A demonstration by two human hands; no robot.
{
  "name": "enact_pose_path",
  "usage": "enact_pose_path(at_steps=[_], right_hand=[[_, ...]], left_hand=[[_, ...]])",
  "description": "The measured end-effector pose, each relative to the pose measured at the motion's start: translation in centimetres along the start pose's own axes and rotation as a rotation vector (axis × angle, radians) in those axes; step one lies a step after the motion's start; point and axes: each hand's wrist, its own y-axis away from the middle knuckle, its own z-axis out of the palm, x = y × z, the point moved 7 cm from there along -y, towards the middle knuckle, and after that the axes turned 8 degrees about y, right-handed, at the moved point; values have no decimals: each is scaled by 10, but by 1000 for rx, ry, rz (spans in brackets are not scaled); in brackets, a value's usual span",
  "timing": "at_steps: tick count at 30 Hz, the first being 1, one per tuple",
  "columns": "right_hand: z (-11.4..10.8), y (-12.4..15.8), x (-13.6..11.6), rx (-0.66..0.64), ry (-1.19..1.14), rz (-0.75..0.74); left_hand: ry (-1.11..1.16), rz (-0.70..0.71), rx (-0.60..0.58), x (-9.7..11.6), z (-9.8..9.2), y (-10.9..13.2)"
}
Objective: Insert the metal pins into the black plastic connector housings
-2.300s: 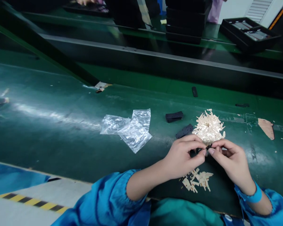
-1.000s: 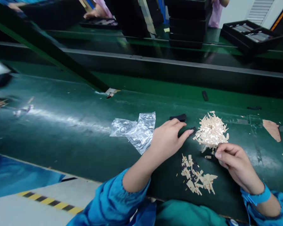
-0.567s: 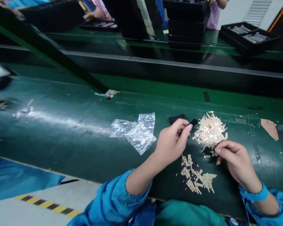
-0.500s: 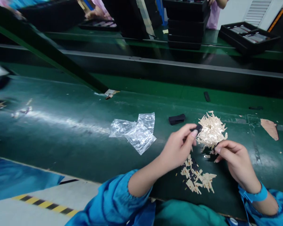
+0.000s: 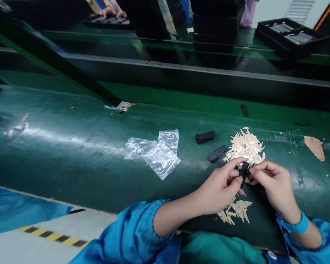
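Note:
My left hand point(image 5: 222, 185) is closed round a small black rectangular plastic piece point(image 5: 244, 173), held slantwise between thumb and fingers. Against its right side come the pinched fingertips of my right hand point(image 5: 273, 185); whatever they grip is too small to make out. Just beyond both hands lies a heap of thin cream-coloured strips point(image 5: 244, 146). Nearer my body is a smaller scatter of cream strips point(image 5: 240, 211), partly covered by my left hand. To the left of the heap rest a black plastic piece point(image 5: 217, 154) and a stack of similar black pieces point(image 5: 205, 137).
Clear plastic bags point(image 5: 162, 154) lie on the green bench point(image 5: 99, 176) left of my hands. A brown scrap point(image 5: 314, 147) and a lone black piece point(image 5: 244, 110) lie farther out. Across the divider stand stacked black trays point(image 5: 213, 31), and another person's hands point(image 5: 111, 11) work there.
My left hand has moved right and towards me, meeting my right hand with a black piece in its grip. A black piece now lies on the bench left of the heap.

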Motion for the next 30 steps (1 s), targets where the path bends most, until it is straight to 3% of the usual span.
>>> enact_pose_path(at_steps=[22, 30], right_hand=[[0, -1, -1, 11, 56, 14], [2, 0, 0, -25, 34, 8]], left_hand=[[-178, 89, -35, 8, 3, 2], [-63, 52, -22, 7, 3, 2]])
